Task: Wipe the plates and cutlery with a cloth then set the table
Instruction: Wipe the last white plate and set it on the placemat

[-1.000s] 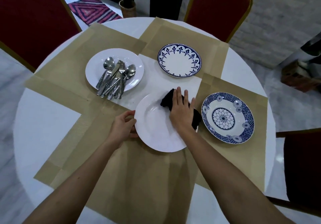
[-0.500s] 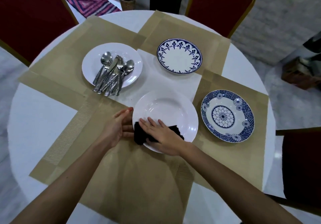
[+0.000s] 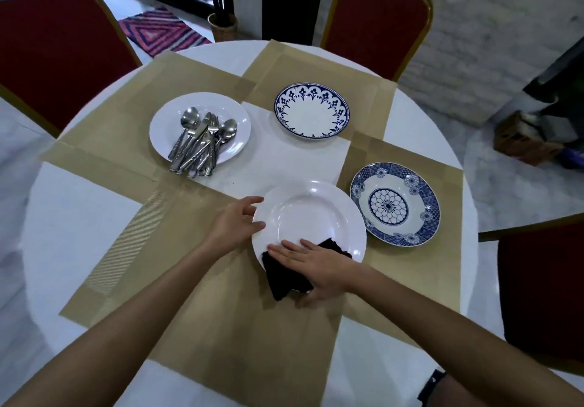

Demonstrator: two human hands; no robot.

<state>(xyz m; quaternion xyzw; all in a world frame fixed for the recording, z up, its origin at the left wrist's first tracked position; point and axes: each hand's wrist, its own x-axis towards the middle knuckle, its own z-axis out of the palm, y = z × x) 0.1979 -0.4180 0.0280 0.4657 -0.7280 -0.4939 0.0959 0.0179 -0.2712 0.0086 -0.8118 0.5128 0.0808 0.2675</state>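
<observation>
View from above a round white bench point(image 3: 79, 232) covered with tan placemats point(image 3: 237, 327); the person stands at 6 o'clock.

A plain white plate point(image 3: 316, 214) lies near the middle of the bench, slightly toward 6 o'clock. The left grip point(image 3: 235, 223) grasps this plate's rim at its 9 o'clock edge, thumb on top of the rim and fingers curved against the edge. The right grip point(image 3: 311, 264) holds a dark cloth point(image 3: 284, 280) against the plate at its 6 o'clock rim. Its fingers lie flat on top and point toward 9 o'clock, and its thumb tucks under the cloth's near edge. The cloth hangs over the rim onto the placemat.

At 10 o'clock a second white plate point(image 3: 164, 128) carries a heap of cutlery point(image 3: 199, 144), spoons among it, with the handles reaching past its near rim. At 12 o'clock sits a white plate with a blue patterned border point(image 3: 311, 112). At 3 o'clock, just beside the plain plate, lies a blue floral plate point(image 3: 395, 204).

Red chairs with gold frames stand at 10 point(image 3: 53, 46), 1 point(image 3: 376, 18) and 4 o'clock point(image 3: 543, 286).
</observation>
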